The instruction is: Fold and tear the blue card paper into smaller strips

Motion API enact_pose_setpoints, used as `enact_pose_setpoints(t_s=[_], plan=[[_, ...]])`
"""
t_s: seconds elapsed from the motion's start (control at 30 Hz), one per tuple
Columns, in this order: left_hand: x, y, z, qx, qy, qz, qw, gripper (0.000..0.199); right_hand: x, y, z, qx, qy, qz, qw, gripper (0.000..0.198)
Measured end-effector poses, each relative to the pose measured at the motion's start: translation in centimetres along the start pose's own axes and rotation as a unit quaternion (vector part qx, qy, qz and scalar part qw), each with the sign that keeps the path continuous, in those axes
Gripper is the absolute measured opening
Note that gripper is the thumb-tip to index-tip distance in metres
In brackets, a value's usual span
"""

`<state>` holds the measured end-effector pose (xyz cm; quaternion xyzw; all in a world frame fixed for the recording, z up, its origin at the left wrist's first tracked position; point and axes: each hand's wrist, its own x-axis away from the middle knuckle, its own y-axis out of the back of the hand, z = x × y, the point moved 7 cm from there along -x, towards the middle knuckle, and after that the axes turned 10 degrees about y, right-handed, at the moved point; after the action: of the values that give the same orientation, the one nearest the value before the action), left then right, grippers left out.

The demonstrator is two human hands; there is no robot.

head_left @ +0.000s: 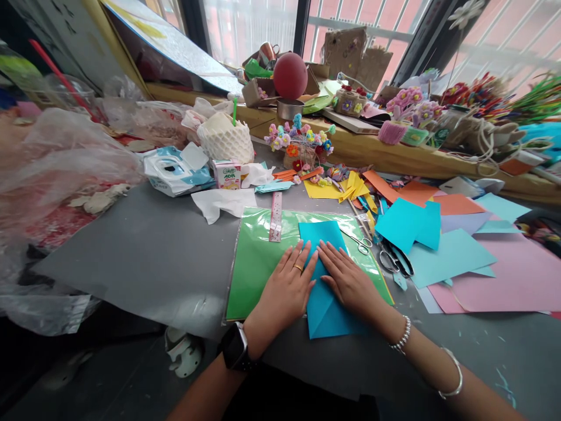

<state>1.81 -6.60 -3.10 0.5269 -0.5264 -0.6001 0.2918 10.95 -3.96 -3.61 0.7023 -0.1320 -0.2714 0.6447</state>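
Observation:
A sheet of blue paper (326, 318) with crease lines lies on a plastic-covered pack of green paper (254, 257), reaching past its front edge. My left hand (287, 280) rests flat on the sheet's left side, fingers stretched out, a ring on one finger. On the right side my right hand (346, 278) lies flat too, its fingertips close to those of the left. Neither hand grips anything. Beyond the hands, a pink ruler (276, 216) lies on the green pack. Small scissors (362, 244) sit just right of the blue sheet.
Black-handled scissors (397, 260) lie to the right, near blue paper sheets (401, 222) and a large pink sheet (517, 275). Behind stand a wet-wipes pack (175, 169), a small box (227, 174) and pipe-cleaner flowers (300, 143). Plastic bags (74, 152) crowd the left.

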Motion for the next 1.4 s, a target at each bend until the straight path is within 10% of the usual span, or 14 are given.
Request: enact_pose_setpoints(t_s=[0.83,1.1,1.4], plan=[[-0.2,-0.5,0.2,0.008,-0.023,-0.009,1.0,0.038,-1.2,-0.4,-0.5,0.018,-0.067,-0.016,0.997,0.053],[0.8,0.2,-0.2,0.018,-0.045,0.035,0.998,0.078,-1.3,-0.4,-0.5,0.019,-0.067,-0.007,0.998,0.054],[0.7,0.0,-0.4,-0.015,-0.034,0.03,0.999,0.077,1.3,-0.2,-2.6,0.015,-0.08,0.024,0.996,0.064]])
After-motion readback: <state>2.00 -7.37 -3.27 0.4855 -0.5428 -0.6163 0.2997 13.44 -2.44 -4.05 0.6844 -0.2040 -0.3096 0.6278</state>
